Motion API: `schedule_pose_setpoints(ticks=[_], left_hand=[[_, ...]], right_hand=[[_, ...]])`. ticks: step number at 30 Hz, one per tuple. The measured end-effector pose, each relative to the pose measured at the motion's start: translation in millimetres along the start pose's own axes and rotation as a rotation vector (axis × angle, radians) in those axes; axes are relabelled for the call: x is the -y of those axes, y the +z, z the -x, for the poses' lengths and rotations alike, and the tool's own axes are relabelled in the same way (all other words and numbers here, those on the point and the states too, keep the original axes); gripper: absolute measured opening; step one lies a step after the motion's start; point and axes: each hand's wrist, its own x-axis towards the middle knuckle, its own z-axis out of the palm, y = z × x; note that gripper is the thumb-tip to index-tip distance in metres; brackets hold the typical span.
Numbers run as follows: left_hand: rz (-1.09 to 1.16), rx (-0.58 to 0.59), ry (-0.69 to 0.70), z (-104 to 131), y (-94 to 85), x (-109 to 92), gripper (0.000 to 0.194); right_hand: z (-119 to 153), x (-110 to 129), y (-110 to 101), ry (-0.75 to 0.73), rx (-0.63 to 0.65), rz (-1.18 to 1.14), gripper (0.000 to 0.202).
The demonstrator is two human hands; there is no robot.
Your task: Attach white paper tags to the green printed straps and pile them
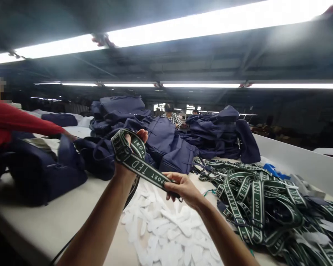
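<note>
A dark green webbing strap (148,170) with white edge lines and white lettering stretches between my two hands. It loops round my left hand (130,142), which is raised with the fingertips showing above the coils; part of the palm is hidden by the strap. Lower and to the right, my right hand (180,186) pinches the strap's other end between thumb and fingers. Below both hands lie many white strips (172,232) on the pale table. To the right of my right hand is a tangled heap of similar straps (255,203).
Navy bags (166,140) are piled across the back of the table (80,210). At the left, a person in a red sleeve (30,120) reaches toward a navy bag (55,173). A blue object (274,171) sits behind the strap heap, beside a white partition (288,162).
</note>
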Motion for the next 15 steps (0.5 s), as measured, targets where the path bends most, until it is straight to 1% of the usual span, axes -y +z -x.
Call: schedule_pose_setpoints(ticks=[3,5,6,8,10,12,13,14,15], left_hand=[[-0.031,0.096,0.004,0,-3.2,-15,0.020],[-0.056,0.107,-0.015,0,-1.6,-26,0.016],[-0.073,0.097,-0.031,-1,0.6,-32,0.015],[-0.119,0.084,-0.056,-7,7.0,-43,0.014],[-0.176,0.074,-0.066,-18,13.4,-52,0.010],[-0.241,0.062,-0.053,-32,15.9,-60,0.004],[-0.294,0.079,-0.010,-39,14.5,-63,0.005],[-0.369,0.121,0.063,-45,11.1,-67,0.009],[-0.459,0.188,0.159,-50,5.8,-71,0.013]], right_hand=[[-6,-42,20,0.046,0.072,-0.174,0.039],[-12,-59,36,0.055,0.111,-0.301,0.040],[-15,-64,45,0.058,0.141,-0.352,0.045],[-23,-69,59,0.072,0.231,-0.431,0.063],[-29,-70,68,0.114,0.336,-0.480,0.076],[-33,-71,68,0.161,0.404,-0.513,0.076],[-33,-72,64,0.187,0.418,-0.522,0.073],[-32,-73,58,0.215,0.423,-0.523,0.068],[-30,-73,50,0.243,0.427,-0.520,0.062]])
